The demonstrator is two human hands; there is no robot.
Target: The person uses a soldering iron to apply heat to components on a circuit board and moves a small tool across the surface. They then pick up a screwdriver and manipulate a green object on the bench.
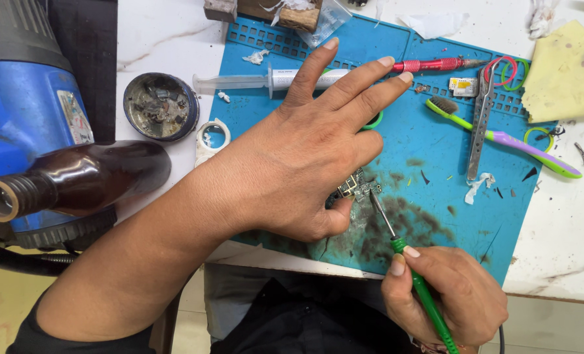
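My left hand (305, 151) lies over a blue work mat (429, 131), thumb and a bent finger pinning a small circuit board (356, 187) while the other fingers spread out flat. My right hand (446, 295) grips a green-handled soldering iron (418, 278) like a pen. Its metal tip touches the board's right edge. The mat under the board is stained dark.
A brown glass bottle (75, 177) and a blue machine (23, 98) stand at left. A round tin of scraps (161, 106), a syringe (252, 81), a red-handled tool (436, 64), tweezers (481, 124), a green-purple toothbrush (508, 139), rubber rings and a yellow cloth (564, 75) lie around.
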